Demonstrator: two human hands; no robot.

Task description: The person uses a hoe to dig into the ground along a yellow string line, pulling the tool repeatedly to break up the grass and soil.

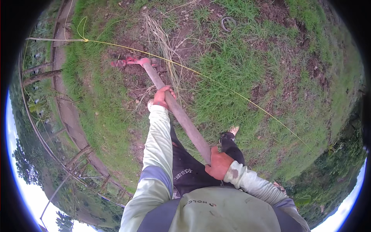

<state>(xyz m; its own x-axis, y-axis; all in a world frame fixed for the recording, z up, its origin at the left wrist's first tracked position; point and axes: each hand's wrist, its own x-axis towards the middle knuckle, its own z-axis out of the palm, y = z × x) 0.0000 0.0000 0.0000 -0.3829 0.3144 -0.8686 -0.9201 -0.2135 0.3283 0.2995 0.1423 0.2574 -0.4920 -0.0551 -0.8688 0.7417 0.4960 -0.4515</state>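
Both hands grip the long wooden handle of a pickaxe (181, 114), which slants from my waist up and away to the left. My left hand (165, 96) is closed around the upper part of the shaft. Near its lower end, my right hand (219, 164) is wrapped round it in front of my right hip. The reddish-pink tool head (133, 62) is down at a patch of bare brown soil (135, 79); whether its tip is in the ground I cannot tell. Dry straw-coloured stalks (162, 38) lie beside the head.
A yellow string (201, 73) runs across the slope just beyond the tool head, tied to a stick (56, 39) at the left. A ring-shaped object (228, 24) lies in the far grass. My right foot (234, 130) stands on the grass. A wooden railing (29, 102) borders the left side.
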